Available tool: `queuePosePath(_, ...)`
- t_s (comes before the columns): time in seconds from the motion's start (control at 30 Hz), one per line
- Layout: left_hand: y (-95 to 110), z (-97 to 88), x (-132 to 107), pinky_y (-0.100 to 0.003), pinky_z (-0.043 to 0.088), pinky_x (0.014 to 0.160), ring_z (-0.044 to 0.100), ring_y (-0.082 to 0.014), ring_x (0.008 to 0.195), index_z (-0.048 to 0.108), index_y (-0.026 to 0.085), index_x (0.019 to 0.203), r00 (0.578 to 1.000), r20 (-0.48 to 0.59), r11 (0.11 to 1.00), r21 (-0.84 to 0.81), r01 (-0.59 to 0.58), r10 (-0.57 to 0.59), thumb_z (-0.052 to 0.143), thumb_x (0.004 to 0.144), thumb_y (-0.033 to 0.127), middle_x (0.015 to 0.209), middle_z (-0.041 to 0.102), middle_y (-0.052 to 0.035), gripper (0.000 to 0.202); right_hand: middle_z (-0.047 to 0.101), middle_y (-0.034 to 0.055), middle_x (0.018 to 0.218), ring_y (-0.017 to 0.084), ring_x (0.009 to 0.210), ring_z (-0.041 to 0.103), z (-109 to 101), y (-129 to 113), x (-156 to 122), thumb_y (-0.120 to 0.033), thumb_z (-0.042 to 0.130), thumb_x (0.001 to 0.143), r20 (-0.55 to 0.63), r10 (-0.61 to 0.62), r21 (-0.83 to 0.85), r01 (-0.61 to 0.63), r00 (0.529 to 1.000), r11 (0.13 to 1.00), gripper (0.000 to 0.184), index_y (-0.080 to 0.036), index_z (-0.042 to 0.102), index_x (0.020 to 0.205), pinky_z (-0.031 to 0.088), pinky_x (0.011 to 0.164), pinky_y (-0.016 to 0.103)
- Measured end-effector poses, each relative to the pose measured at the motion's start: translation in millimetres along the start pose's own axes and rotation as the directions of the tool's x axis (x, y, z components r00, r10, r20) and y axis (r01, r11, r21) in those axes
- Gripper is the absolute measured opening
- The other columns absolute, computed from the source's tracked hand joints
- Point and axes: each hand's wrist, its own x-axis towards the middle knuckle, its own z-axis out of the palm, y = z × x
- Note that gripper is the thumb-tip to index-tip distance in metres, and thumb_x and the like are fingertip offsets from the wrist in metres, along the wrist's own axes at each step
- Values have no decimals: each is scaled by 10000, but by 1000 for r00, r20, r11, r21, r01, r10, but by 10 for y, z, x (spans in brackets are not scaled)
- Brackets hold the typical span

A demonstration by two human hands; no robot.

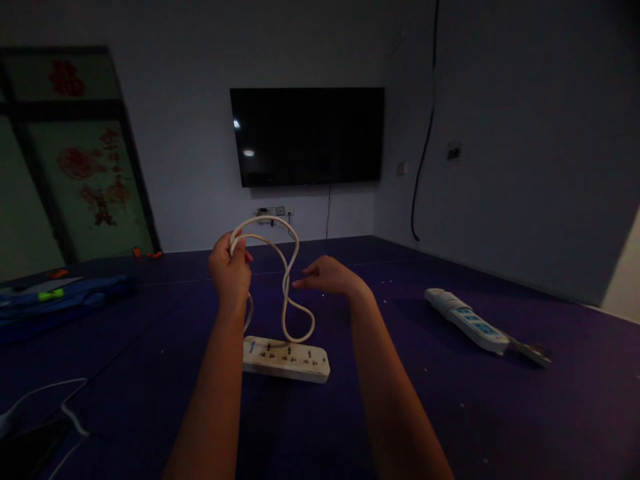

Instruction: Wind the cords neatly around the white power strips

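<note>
Nearest me, two bare forearms (210, 413) flank a long white plastic power strip (285, 364) on the dark purple surface (500, 413). With my left hand (231, 270) I pinch a looped off-white cord (286, 283) above it; my right hand (327, 275), fingers narrowly parted, is just beside that cord. On the green-paned door (117, 233) I read a red 福 (67, 78).
</note>
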Motion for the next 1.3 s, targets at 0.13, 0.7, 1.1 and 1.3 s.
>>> queuePosePath(0.13,-30,-15,25,-166,312,404,387,-56,399,628,161,1003,998,-56,999,36,-30,32,538,835,277,542,467,60,223,469,-19,433,141,498,504,231,-63,54,-393,827,534,17,-13,-371,19,1000,929,388,-197,519,402,346,516,270)
queuePosePath(0.7,-55,-108,102,-162,269,334,346,-43,336,593,133,1008,982,-174,994,-96,61,-77,558,775,224,509,451,93,252,638,-10,612,92,405,555,253,198,202,-44,512,741,-99,150,199,-129,984,972,230,-178,679,826,443,439,198)
queuePosePath(1.1,-51,-21,69,-143,258,326,361,-26,321,629,145,1001,994,-93,989,-145,43,-56,587,784,184,500,474,81,224,682,46,1044,176,931,660,166,291,210,-94,572,789,-222,-76,-283,10,972,959,204,-204,725,868,489,845,287)
queuePosePath(1.3,30,-11,51,-146,247,318,351,-31,311,620,141,985,994,-91,986,-159,46,-61,576,788,177,486,462,87,205,524,124,1348,314,1177,520,286,228,153,-332,739,718,-219,-130,-585,-23,967,811,425,-215,685,1122,420,952,441)
